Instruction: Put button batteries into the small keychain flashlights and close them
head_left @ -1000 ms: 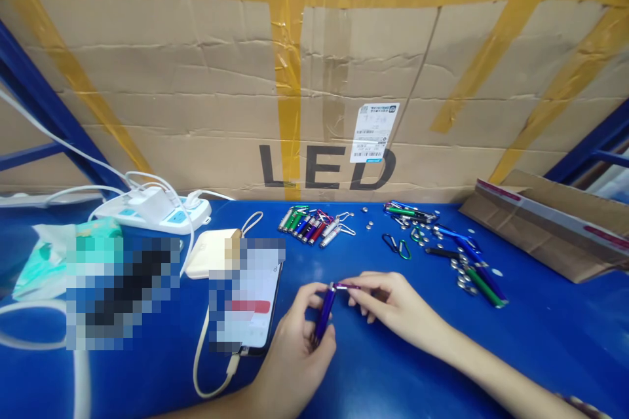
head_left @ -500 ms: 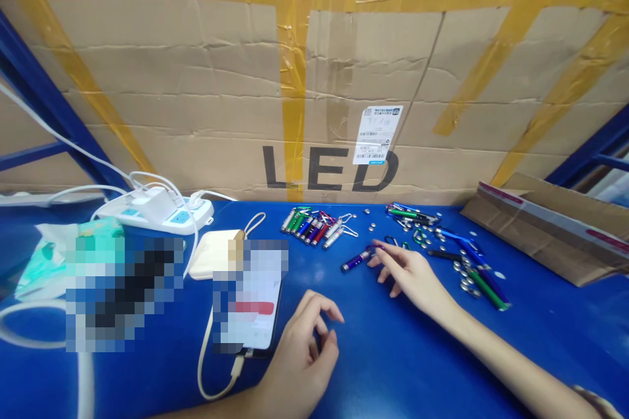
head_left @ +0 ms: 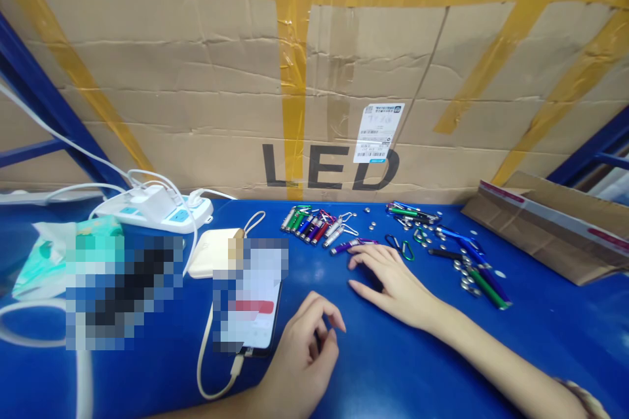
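A purple mini flashlight (head_left: pixel 346 246) with a small clip lies on the blue table (head_left: pixel 540 340), at the right end of a row of several coloured mini flashlights (head_left: pixel 312 226). My right hand (head_left: pixel 393 281) rests just below it, fingers spread and empty, fingertips near the purple flashlight. My left hand (head_left: pixel 304 347) sits lower, near the phone's corner, fingers loosely curled with nothing visible in them.
A phone (head_left: pixel 250 301) on a cable and a cream power bank (head_left: pixel 213 252) lie left of my hands. A white power strip (head_left: pixel 157 209) is at the far left. Loose flashlight tubes, carabiners and button cells (head_left: pixel 457 255) lie right. A taped cardboard box (head_left: pixel 314 78) marked LED stands behind, a flattened carton (head_left: pixel 550 222) at the right.
Both hands held the purple flashlight a second ago. My right hand carried it up to the row and let it go, then drew back. My left hand emptied and stayed put.
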Demonstrator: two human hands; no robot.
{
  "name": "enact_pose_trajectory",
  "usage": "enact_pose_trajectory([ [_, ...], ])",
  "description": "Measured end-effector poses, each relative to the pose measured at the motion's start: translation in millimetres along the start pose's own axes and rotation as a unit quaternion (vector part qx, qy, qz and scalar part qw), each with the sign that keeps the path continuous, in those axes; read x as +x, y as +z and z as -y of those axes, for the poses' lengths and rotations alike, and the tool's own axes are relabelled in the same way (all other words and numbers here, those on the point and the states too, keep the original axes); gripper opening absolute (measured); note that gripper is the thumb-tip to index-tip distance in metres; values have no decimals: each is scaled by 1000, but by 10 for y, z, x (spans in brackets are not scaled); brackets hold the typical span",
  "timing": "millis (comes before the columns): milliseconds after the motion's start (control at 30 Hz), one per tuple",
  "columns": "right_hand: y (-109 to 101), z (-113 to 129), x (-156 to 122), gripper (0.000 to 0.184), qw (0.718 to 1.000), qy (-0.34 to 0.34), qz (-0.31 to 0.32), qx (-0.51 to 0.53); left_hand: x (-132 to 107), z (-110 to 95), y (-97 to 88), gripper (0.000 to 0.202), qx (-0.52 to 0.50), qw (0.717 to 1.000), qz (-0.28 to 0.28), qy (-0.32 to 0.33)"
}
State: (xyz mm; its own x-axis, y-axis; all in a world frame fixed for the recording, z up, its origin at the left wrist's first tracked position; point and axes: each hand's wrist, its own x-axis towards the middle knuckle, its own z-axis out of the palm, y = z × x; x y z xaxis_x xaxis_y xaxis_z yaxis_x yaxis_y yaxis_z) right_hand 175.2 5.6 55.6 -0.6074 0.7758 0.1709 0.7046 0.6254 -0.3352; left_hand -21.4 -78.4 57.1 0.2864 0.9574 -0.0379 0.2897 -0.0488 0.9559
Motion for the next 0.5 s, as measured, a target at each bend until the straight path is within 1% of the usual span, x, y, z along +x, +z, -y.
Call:
enact_pose_trajectory([
  [67, 27, 5, 3, 42, 1000, -1, 19, 0, 4, 2, 1, 20, 1, 1000, -1, 2],
  [100, 40, 0, 3, 49, 1000, 1, 25, -3, 7, 2, 0, 19, 1, 1000, -1, 1],
  [133, 50, -11, 3, 51, 1000, 6, 26, -8, 12, 2, -1, 19, 0, 1000, -1, 0],
  [200, 51, -56, 2, 49, 999, 20, 7, -25, 24, 4, -3, 18, -5, 1000, 1, -4],
  [267, 23, -134, -1, 43, 997, 44, -36, -54, 34, 10, -4, 16, -16, 1000, 4, -9],
  [333, -31, -242, -13, 41, 989, 82, -83, -91, 36, 20, -4, 14, -28, 999, 9, -14],
  [400, -102, -366, -36, 44, 975, 136, -117, -134, 33, 33, -5, 12, -35, 999, 14, -20],
  [500, -220, -540, -86, 53, 945, 234, -117, -197, 29, 52, -9, 10, -35, 999, 26, -28],
])
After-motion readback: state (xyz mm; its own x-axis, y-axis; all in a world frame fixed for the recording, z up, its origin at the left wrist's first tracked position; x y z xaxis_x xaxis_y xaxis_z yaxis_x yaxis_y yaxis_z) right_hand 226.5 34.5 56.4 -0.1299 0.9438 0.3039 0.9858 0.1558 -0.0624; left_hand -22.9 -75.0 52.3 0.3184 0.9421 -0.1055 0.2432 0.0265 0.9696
